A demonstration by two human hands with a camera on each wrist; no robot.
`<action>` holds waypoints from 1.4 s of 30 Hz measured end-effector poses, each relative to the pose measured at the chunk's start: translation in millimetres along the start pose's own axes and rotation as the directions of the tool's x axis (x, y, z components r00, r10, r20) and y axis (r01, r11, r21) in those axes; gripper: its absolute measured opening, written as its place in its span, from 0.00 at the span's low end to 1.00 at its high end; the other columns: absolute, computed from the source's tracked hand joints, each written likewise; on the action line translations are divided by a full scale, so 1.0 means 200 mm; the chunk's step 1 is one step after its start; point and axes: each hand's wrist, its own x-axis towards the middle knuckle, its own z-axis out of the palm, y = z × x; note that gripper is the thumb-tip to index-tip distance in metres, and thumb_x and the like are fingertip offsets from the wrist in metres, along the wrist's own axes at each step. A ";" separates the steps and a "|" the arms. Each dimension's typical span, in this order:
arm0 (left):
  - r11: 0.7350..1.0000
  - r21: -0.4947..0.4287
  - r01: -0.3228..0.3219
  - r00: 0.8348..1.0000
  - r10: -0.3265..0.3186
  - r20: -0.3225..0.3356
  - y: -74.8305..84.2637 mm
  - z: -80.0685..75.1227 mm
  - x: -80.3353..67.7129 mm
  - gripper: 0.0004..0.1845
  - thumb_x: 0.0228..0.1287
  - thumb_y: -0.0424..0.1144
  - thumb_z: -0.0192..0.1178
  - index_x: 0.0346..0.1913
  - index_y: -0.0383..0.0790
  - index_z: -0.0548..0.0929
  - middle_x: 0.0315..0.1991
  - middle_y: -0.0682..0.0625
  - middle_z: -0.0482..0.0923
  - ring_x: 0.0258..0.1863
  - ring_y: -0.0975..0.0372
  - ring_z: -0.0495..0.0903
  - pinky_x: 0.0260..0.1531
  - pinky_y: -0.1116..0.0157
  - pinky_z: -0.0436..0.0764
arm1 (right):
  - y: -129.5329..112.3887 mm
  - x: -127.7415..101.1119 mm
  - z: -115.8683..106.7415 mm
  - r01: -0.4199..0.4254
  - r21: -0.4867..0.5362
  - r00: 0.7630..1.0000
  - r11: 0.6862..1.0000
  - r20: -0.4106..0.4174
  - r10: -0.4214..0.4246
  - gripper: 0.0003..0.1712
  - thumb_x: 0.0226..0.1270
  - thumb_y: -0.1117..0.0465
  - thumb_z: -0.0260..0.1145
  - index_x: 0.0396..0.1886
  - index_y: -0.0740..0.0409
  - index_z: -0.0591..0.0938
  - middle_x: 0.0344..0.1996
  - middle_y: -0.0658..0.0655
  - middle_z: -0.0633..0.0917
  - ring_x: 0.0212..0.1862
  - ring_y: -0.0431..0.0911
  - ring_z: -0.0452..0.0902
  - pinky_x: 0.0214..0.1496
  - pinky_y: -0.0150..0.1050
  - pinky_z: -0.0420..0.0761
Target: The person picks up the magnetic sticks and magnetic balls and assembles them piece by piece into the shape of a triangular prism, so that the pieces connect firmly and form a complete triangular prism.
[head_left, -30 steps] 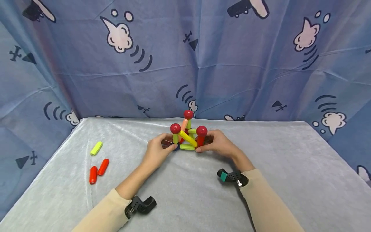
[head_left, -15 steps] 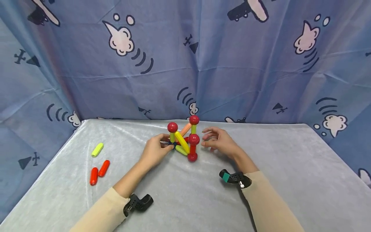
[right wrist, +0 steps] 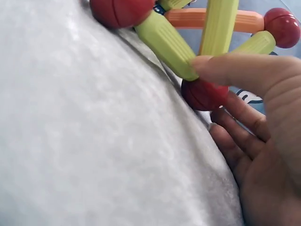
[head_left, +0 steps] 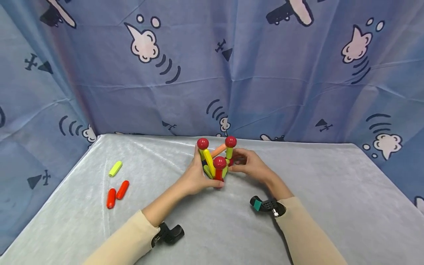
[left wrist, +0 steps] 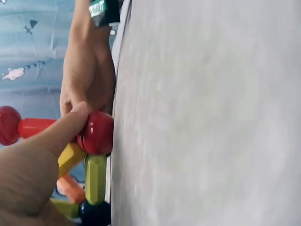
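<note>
Both hands grip a rod-and-ball toy at frame centre.

At lower left a yellow-green rod (head_left: 115, 168) and two red rods (head_left: 117, 193) lie apart on the grey cloth (head_left: 331, 191). The left hand (head_left: 196, 178) grasps the structure (head_left: 216, 160) of red balls and yellow, orange and green rods; the right hand (head_left: 250, 165) pinches its far side.

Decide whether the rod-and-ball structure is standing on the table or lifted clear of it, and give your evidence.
Standing. The structure has a bottom red ball resting against the table cloth, while the left hand and right hand hold it from either side.
</note>
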 end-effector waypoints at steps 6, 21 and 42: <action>0.989 0.121 0.086 0.996 -0.083 -0.032 -0.03 -0.09 0.00 0.68 0.46 0.52 0.81 0.82 0.41 0.45 0.79 0.37 0.57 0.76 0.45 0.62 0.74 0.43 0.65 | 0.01 0.01 0.01 0.044 -0.041 0.999 0.998 -0.023 -0.045 0.29 0.59 0.61 0.77 0.60 0.64 0.80 0.51 0.65 0.86 0.50 0.53 0.83 0.52 0.40 0.81; 0.921 0.386 -0.044 0.999 0.048 -0.001 -0.05 -0.36 -0.06 0.19 0.66 0.40 0.67 0.57 0.38 0.84 0.54 0.43 0.86 0.51 0.52 0.84 0.54 0.52 0.83 | 0.03 -0.03 0.00 0.023 -0.021 0.995 1.000 -0.096 -0.025 0.16 0.58 0.61 0.78 0.44 0.62 0.85 0.38 0.61 0.88 0.38 0.46 0.81 0.42 0.33 0.82; 0.780 0.602 0.174 0.974 -0.226 0.011 -0.30 -0.91 -0.50 0.23 0.55 0.37 0.73 0.53 0.30 0.81 0.35 0.44 0.80 0.32 0.58 0.78 0.31 0.64 0.77 | 0.02 0.01 0.06 0.017 -0.015 0.998 1.000 -0.055 -0.018 0.16 0.59 0.57 0.78 0.44 0.59 0.86 0.38 0.59 0.85 0.40 0.48 0.78 0.45 0.37 0.79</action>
